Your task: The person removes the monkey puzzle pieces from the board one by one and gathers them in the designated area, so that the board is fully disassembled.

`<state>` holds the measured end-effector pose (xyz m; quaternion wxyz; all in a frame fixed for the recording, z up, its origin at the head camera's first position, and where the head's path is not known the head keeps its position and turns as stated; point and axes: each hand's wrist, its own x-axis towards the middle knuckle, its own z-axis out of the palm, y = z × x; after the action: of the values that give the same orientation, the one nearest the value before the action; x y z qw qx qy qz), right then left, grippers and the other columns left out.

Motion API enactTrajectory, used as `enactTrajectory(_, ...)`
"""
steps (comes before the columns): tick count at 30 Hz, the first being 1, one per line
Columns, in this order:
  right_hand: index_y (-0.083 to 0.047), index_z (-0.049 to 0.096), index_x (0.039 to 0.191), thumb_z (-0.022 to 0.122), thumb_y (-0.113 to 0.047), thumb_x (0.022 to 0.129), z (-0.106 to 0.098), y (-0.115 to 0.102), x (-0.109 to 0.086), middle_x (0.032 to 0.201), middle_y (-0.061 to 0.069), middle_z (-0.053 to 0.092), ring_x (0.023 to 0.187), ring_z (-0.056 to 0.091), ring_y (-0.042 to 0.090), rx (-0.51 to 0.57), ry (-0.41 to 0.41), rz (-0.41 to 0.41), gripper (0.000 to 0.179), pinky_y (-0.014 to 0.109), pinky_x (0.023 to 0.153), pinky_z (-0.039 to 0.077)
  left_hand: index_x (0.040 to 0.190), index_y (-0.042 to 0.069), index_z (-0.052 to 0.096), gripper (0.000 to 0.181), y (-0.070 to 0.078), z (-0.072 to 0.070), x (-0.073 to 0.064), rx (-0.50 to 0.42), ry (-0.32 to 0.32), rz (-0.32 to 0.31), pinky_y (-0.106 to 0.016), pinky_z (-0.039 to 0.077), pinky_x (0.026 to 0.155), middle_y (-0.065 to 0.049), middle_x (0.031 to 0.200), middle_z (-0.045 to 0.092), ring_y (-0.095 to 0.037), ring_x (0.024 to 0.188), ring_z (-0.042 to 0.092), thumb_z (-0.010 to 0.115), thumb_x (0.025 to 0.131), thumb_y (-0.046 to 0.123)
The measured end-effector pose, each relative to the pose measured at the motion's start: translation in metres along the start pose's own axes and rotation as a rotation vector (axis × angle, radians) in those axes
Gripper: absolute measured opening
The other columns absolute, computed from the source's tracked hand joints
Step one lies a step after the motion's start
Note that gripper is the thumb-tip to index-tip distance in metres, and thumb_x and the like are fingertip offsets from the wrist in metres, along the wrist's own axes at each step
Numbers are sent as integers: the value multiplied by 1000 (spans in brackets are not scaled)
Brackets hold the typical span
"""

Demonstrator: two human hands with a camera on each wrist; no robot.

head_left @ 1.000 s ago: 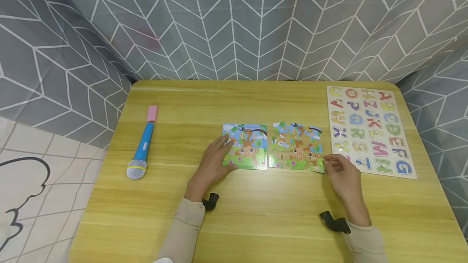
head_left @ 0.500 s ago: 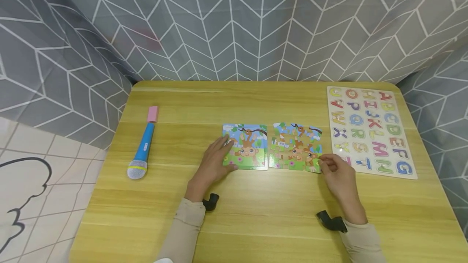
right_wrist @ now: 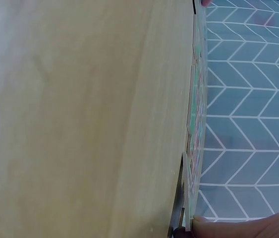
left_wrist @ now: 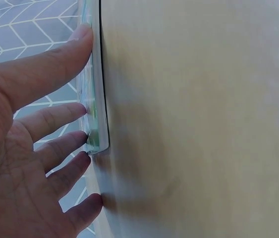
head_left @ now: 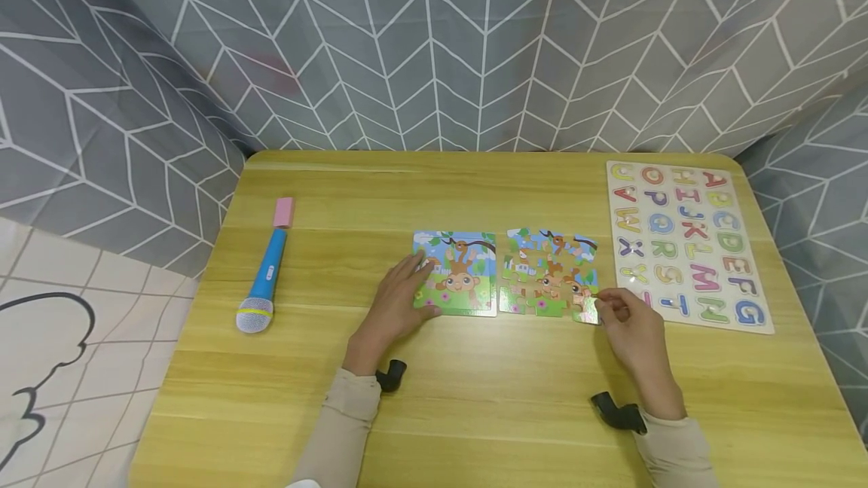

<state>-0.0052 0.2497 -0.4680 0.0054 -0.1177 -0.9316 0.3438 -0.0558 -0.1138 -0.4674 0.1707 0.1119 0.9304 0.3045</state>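
In the head view my left hand (head_left: 396,296) rests on the left edge of a square monkey picture board (head_left: 461,285). Its spread, fairly straight fingers and thumb touch the board's edge, seen side-on in the left wrist view. Right of the board lie the joined pieces of a matching monkey jigsaw puzzle (head_left: 536,269), with uneven gaps between some of them. My right hand (head_left: 634,330) pinches the lower right corner puzzle piece (head_left: 585,313). That piece (right_wrist: 188,193) tilts off the table in the right wrist view, the thumb (right_wrist: 243,228) against it.
An alphabet board (head_left: 692,247) lies at the right, close to my right hand. Toward the left are a blue toy microphone (head_left: 267,277) and a pink block (head_left: 283,212). A grey patterned curtain (head_left: 461,51) hangs behind the wooden table (head_left: 475,398).
My right hand moved left with the corner piece to its neighbours, then shifted slightly back right and toward me, the piece now glinting. The left hand stayed in place.
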Motion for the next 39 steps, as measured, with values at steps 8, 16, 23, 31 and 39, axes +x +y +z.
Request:
enactTrajectory(8,-2,72,105,63,-10,97,2,2,0,91,15,72,73,54,7,-10,13,5,14,16,63,42,154,10,41,81,0,0,0,3,3,3,-53,13,130,-8,169,22,-32,158,18,81,85,26)
enactTrajectory(16,-2,72,108,77,-18,89,3,2,0,88,11,70,75,58,14,-40,-45,-10,25,19,62,44,154,10,41,81,0,0,0,3,-6,-3,-53,13,130,-8,169,22,-32,158,17,81,85,26)
enactTrajectory(23,-1,71,112,79,-17,87,-2,0,0,90,12,68,78,58,19,-66,-115,-21,31,21,65,42,154,11,40,82,1,-1,0,9,-4,-1,-52,13,130,-8,169,21,-32,158,18,81,85,26)
enactTrajectory(31,-2,72,112,78,-12,87,-5,0,-2,89,10,67,75,54,16,-70,-145,-42,27,20,62,41,154,11,41,81,1,0,0,10,-2,-3,-52,12,130,-7,169,21,-32,158,17,80,85,26)
enactTrajectory(39,-2,72,113,75,-11,89,-6,0,-2,89,9,67,75,53,15,-76,-164,-53,26,21,62,40,154,11,40,81,1,-1,-1,2,-5,-5,-52,11,131,-6,170,20,-31,158,16,80,85,27)
